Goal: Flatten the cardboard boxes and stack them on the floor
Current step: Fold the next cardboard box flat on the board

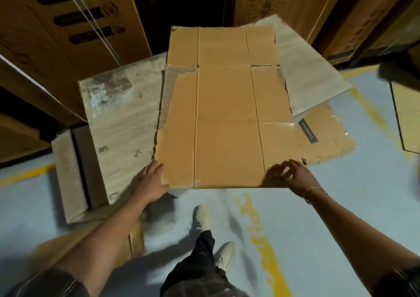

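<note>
The flattened brown corrugated cardboard box (227,119) lies spread on top of a pile on the pale blue floor (341,206), its near edge between the two hands; under it lie a stained whitish flattened cardboard sheet (120,115) to the left, a pale white sheet (311,78) to the far right and a brown taped cardboard sheet (327,135) to the near right; tall brown printed cartons (68,24) stand behind, closed. The left hand (151,181) is at the near left corner, its fingers (156,168) straight along the box's torn edge, released; the right hand (295,176) is over the near right corner, fingers (287,168) loosely curled above their shadow; whether they grasp the board I cannot tell.
</note>
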### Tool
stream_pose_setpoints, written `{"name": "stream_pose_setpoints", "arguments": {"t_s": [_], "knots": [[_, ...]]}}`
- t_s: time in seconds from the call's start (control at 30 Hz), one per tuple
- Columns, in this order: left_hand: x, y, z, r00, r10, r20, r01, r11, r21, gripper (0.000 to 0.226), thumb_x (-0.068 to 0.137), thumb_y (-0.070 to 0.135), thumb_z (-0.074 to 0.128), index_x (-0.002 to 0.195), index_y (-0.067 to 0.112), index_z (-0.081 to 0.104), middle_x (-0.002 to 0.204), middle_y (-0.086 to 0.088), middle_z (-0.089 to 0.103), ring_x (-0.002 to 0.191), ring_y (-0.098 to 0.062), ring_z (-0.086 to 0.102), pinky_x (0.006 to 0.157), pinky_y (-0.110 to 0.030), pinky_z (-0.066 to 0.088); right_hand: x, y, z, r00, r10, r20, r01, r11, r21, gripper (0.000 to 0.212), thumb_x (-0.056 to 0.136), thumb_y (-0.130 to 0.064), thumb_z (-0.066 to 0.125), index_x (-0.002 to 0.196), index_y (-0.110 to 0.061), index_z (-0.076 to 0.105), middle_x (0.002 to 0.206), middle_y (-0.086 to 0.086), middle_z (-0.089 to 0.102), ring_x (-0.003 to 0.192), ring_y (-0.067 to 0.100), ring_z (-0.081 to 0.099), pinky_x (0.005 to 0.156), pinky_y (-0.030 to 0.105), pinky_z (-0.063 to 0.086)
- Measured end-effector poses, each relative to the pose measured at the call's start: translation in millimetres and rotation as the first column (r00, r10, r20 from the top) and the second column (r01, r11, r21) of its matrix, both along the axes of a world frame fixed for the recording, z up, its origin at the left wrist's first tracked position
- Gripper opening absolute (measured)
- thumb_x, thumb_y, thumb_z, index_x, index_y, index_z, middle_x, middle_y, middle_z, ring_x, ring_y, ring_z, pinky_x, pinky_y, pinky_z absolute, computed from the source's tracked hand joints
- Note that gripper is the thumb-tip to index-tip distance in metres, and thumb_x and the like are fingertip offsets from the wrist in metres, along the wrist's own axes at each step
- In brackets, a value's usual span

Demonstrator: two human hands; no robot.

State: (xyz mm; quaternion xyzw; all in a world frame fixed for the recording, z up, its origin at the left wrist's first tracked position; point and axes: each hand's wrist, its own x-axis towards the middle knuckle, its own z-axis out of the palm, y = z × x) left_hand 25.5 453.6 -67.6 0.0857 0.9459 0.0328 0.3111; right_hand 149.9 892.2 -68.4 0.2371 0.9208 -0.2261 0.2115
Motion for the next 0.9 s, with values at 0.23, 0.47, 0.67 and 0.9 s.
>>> {"name": "stream_pose_setpoints", "arguments": {"t_s": [0.23,0.47,0.67,0.9], "knots": [[-36,15,-21,0.774,0.618,0.135,-0.624,0.712,0.322,0.09,0.075,0.054,0.072,0.149,0.02,0.034,0.152,-0.011,0.036,0.136,-0.034,0.037,0.11,-0.047,0.037,-39,22,-21,0.747,-0.652,0.132,0.652,0.678,-0.34,0.054,0.086,-0.041,0.069,0.124,-0.01,0.046,0.122,0.024,0.06,0.105,0.04,0.06,0.086,0.047,0.052],[-73,2,-64,0.424,0.85,0.312,-0.87,0.287,0.4,0.095,0.05,0.085,0.066,0.112,0.013,0.067,0.109,-0.012,0.071,0.097,-0.033,0.067,0.092,-0.05,0.053,-57,37,1,0.683,-0.725,0.088,0.694,0.606,-0.388,0.059,0.084,-0.046,0.071,0.122,-0.004,0.053,0.113,0.021,0.063,0.091,0.032,0.06,0.077,0.037,0.05],[-53,43,-16,0.566,0.822,-0.063,-0.67,0.504,0.545,0.069,0.079,0.085,0.038,0.085,0.021,0.063,0.086,-0.011,0.069,0.079,-0.034,0.064,0.078,-0.046,0.055,-45,35,18,0.756,-0.643,0.123,0.607,0.618,-0.499,0.042,0.085,-0.027,0.075,0.12,-0.009,0.062,0.109,0.011,0.068,0.089,0.024,0.064,0.079,0.039,0.053],[-31,148,41,0.667,0.711,-0.222,-0.427,0.609,0.668,0.072,0.089,0.069,0.031,0.104,0.007,0.064,0.103,-0.025,0.067,0.094,-0.042,0.062,0.082,-0.048,0.05,-36,71,51,0.673,-0.696,-0.251,0.578,0.707,-0.408,0.036,0.095,-0.023,0.059,0.132,-0.019,0.059,0.121,0.007,0.068,0.105,0.033,0.064,0.095,0.053,0.051]]}}
